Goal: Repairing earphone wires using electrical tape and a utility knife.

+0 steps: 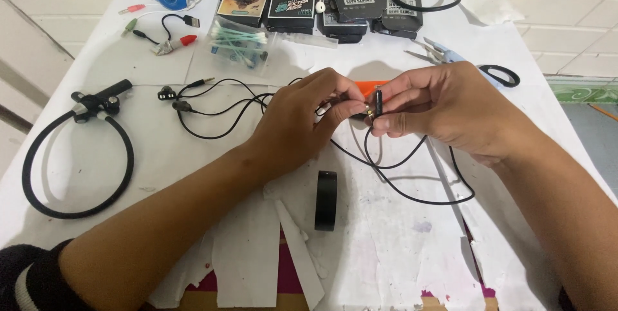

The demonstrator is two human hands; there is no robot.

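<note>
While both hands meet just above the middle of the white paper-covered worktop (96, 66), the left hand (302, 121) has its fingers (344, 108) pinched shut on a tiny metallic piece at the end of the thin black earphone cable (399, 179), and the right hand (444, 108) has its fingers closed on a small black in-line cable capsule (378, 102), the two touching at the fingertips. The cable loops away from the hands toward five o'clock and trails toward nine o'clock to a pair of black earbuds (172, 98). I judge the main risk to be the fine joint tearing, since any tug on the slack loop would pull straight at the pinch. The small piece could also slip and vanish among the torn paper. The black roll of insulating tape (326, 200) stands on edge at six o'clock of the hands and could roll if a wrist brushes it. An orange-handled tool (367, 87) lies hidden partly behind the hands at twelve o'clock.
</note>
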